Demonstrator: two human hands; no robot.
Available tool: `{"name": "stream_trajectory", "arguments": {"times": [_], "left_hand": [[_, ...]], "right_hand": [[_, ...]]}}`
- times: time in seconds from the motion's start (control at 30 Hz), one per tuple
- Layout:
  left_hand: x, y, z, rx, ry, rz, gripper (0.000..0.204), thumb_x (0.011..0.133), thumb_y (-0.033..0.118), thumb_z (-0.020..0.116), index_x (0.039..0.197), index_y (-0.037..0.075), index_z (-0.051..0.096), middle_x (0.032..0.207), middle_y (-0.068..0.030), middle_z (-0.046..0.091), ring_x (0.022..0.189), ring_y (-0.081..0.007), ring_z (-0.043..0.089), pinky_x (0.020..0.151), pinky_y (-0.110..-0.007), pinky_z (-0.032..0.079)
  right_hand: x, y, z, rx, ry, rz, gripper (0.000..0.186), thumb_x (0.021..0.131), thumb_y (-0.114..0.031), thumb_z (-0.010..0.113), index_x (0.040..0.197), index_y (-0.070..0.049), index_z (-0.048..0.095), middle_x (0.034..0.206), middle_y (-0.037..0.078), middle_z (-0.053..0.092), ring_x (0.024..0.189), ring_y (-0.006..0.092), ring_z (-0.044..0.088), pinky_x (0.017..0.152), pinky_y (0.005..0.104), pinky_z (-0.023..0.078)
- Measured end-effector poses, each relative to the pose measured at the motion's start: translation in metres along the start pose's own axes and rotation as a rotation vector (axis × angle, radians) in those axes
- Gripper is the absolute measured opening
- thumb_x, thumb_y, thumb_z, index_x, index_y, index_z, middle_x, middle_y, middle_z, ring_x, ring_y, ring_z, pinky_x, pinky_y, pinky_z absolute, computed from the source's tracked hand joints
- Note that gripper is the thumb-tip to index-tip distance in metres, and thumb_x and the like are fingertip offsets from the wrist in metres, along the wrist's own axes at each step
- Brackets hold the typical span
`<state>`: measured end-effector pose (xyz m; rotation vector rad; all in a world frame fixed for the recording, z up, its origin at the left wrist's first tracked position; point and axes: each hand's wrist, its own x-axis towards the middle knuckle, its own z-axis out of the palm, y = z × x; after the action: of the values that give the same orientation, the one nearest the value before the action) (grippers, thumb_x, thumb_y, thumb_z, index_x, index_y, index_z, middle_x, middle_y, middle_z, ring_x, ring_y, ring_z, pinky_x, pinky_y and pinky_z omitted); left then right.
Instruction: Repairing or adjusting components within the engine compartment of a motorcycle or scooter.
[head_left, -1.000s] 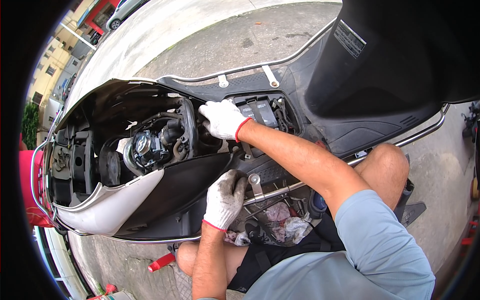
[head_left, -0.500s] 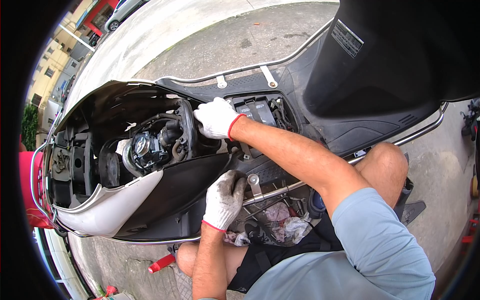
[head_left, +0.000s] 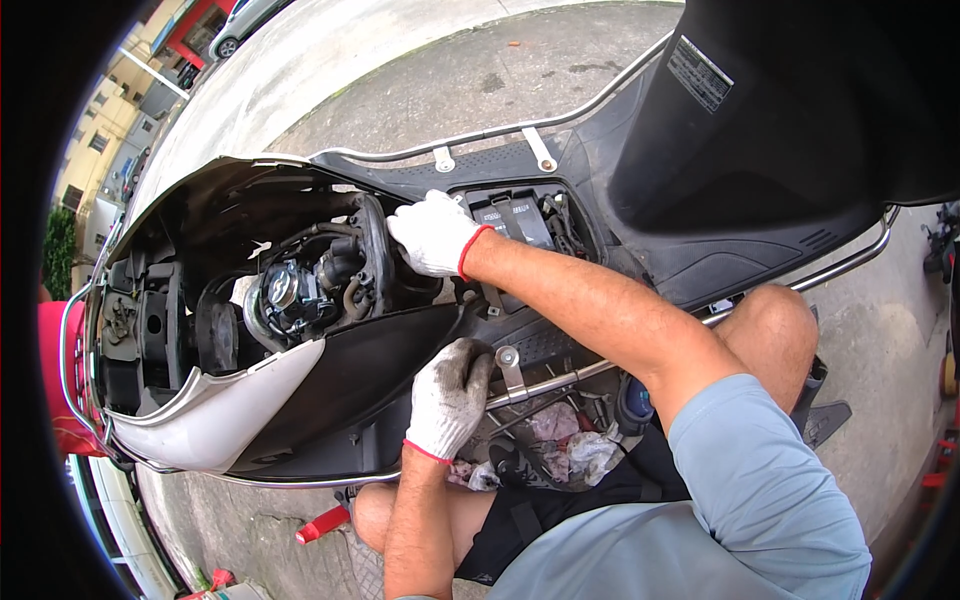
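Note:
A scooter with its seat area uncovered lies across the view, its engine exposed inside the body. My right hand, in a white knit glove with a red cuff, reaches between the black frame tube and the battery. Its fingers are curled in, and what they grip is hidden. Nearer to me, my left hand, in a similar glove dirtied at the fingers, is closed at the front lower end of the black side panel. Its fingertips are out of sight, so whatever they hold cannot be made out.
A chrome side rail with a bracket runs along the scooter's near side. Crumpled plastic and rods lie beneath it, beside my shoe. A red object is on the ground at left. The black front shield rises at right.

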<state>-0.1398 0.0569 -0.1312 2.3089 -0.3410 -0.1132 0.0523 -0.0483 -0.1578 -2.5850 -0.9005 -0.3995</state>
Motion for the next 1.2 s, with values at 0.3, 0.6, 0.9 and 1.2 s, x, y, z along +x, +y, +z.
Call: {"name": "stream_trajectory", "arguments": {"times": [0.3,0.6,0.9,1.2], "left_hand": [[0.0,-0.001,0.001,-0.012,-0.002,-0.023,0.01,0.092,0.01,0.064,0.095,0.002,0.069,0.088,-0.0196,0.069,0.083,-0.0399,0.068,0.071,-0.042,0.054],[0.0,-0.001,-0.001,0.025,-0.02,0.005,0.012,0.094,0.003,0.061,0.101,-0.003,0.068,0.087,-0.0167,0.07,0.078,-0.0227,0.068,0.073,-0.033,0.054],[-0.001,-0.005,-0.001,0.009,-0.011,0.012,0.011,0.094,0.002,0.061,0.101,-0.003,0.068,0.089,-0.0173,0.07,0.079,-0.0252,0.069,0.074,-0.034,0.054],[-0.001,-0.003,-0.002,0.009,-0.005,0.012,0.011,0.094,0.002,0.061,0.101,-0.003,0.068,0.089,-0.0176,0.07,0.08,-0.0251,0.069,0.074,-0.034,0.054]], "right_hand": [[0.008,-0.007,-0.006,0.141,-0.153,0.229,0.026,0.084,-0.025,0.057,0.088,-0.007,0.075,0.087,0.019,0.074,0.087,0.0369,0.073,0.079,0.0488,0.055],[-0.001,0.004,0.002,0.085,-0.034,0.047,0.027,0.088,-0.028,0.058,0.102,-0.005,0.063,0.096,0.018,0.07,0.089,0.037,0.069,0.081,0.048,0.051],[0.009,-0.005,-0.004,0.105,-0.162,0.152,0.03,0.088,-0.031,0.057,0.094,-0.004,0.07,0.088,0.02,0.073,0.085,0.0356,0.071,0.078,0.0479,0.051],[0.001,-0.006,0.0,0.108,-0.062,0.202,0.032,0.092,-0.032,0.054,0.098,-0.004,0.067,0.091,0.02,0.072,0.087,0.0369,0.071,0.078,0.0485,0.052]]}}
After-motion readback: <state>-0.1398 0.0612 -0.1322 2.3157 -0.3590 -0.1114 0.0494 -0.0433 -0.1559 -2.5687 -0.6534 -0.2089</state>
